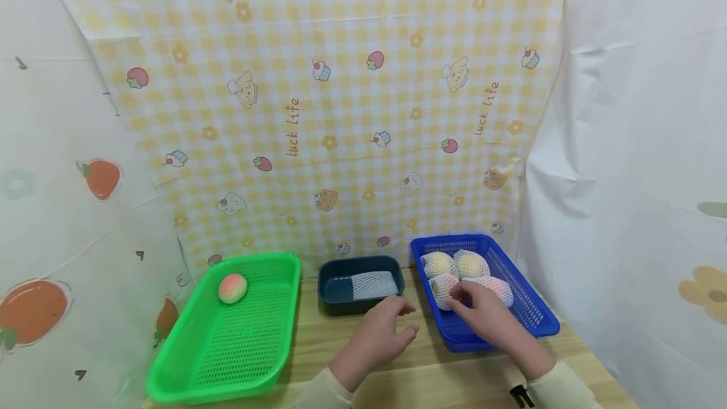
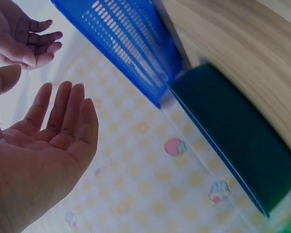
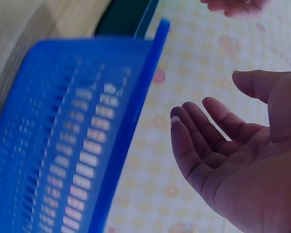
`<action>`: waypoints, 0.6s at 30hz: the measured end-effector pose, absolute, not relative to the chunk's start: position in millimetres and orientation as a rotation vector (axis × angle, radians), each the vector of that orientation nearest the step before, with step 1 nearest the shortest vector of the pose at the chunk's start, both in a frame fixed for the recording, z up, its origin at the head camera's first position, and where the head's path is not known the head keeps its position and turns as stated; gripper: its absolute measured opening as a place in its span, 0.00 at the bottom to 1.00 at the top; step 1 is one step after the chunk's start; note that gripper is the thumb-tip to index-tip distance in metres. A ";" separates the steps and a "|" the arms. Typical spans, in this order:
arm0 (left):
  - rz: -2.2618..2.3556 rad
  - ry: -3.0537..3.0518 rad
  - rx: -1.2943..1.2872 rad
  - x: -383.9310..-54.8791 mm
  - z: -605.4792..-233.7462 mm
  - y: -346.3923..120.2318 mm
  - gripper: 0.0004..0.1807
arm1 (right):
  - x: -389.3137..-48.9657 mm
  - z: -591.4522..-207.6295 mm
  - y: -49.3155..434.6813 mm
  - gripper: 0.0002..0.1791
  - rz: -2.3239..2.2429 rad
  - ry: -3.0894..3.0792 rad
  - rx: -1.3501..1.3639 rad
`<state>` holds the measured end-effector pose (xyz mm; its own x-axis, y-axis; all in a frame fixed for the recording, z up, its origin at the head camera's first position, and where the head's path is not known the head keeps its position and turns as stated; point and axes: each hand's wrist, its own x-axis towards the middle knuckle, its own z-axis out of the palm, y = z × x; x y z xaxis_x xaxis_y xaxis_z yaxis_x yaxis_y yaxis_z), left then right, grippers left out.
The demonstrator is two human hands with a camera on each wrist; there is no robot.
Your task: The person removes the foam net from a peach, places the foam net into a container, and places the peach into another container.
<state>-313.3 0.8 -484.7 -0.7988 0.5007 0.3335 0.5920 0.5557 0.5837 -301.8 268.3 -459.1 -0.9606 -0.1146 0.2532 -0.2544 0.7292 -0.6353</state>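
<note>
My right hand [image 1: 485, 311] is over the blue basket [image 1: 534, 308], fingers loosely bent and nothing held. Below it lie several round fruits in white foam nets, among them a pale one [image 1: 439, 264] at the back left and a pinkish one [image 1: 501, 289] partly behind the hand. My left hand [image 1: 377, 333] hovers between that basket and the dark green box [image 1: 329, 308], its fingers relaxed and holding nothing. In the left wrist view its palm [image 2: 48, 150] shows bare. Inside the box lies a flat white foam net [image 1: 375, 285].
At the left stands a bright green basket [image 1: 284, 333] with one bare pink-and-cream peach [image 1: 232, 288] near its back left corner. All the containers stand on a wooden table [image 1: 420, 377]. Behind hangs a yellow checked cloth [image 1: 352, 106], with white printed sheets at both sides.
</note>
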 end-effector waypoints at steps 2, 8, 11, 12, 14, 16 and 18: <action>-1.066 -2.657 -0.945 -315.0 -484.5 11.2 0.13 | -302.7 -458.0 274.9 0.05 1.036 -2.719 0.276; -1.004 -2.647 -0.989 -320.8 -488.7 38.8 0.14 | -303.9 -456.1 287.1 0.07 1.020 -2.696 0.264; -0.915 -2.644 -1.019 -324.6 -491.6 51.7 0.15 | -304.0 -455.9 290.9 0.08 1.019 -2.702 0.255; -0.875 -2.645 -1.027 -325.8 -492.6 55.9 0.14 | -304.1 -456.0 292.2 0.08 1.016 -2.705 0.250; -0.786 -2.652 -1.035 -328.4 -495.1 64.6 0.14 | -304.5 -456.4 294.8 0.07 1.006 -2.708 0.237; -0.702 -2.659 -1.040 -331.3 -499.4 73.4 0.13 | -305.2 -456.1 297.4 0.07 0.995 -2.705 0.223; -0.625 -2.670 -1.040 -333.7 -504.1 82.0 0.15 | -306.1 -456.0 300.2 0.07 0.995 -2.706 0.209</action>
